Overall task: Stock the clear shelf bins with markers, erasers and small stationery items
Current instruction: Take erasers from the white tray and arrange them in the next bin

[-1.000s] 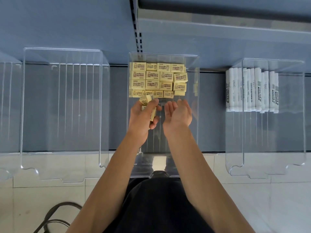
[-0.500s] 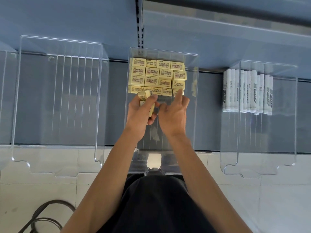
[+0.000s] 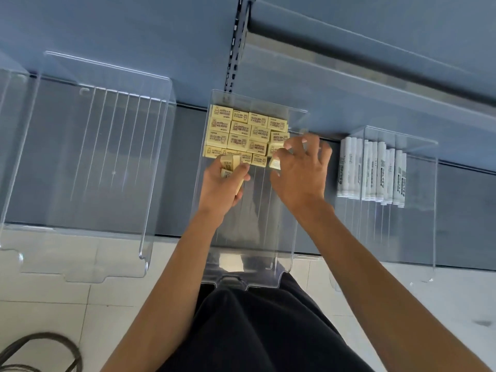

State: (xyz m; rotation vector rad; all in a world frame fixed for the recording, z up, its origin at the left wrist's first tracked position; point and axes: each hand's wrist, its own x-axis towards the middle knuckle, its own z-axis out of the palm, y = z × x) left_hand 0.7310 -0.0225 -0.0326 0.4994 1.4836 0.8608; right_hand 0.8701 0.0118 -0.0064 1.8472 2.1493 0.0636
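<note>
A clear middle bin holds rows of pale yellow erasers packed against its back wall. My left hand is inside the bin, shut on a small stack of erasers just in front of the rows. My right hand is over the bin's right side, pinching one eraser between thumb and fingertip beside the front row, its other fingers spread. The right bin holds several white markers standing side by side at its back.
A large clear bin on the left has nothing in it; another bin's edge shows at far left. All sit on a grey-blue shelf below an upper shelf rail. A dark cable lies on the tiled floor.
My right hand moved from beside the left hand to the bin's right side and now pinches a single eraser. The left hand stays put with its stack. The view tilted.
</note>
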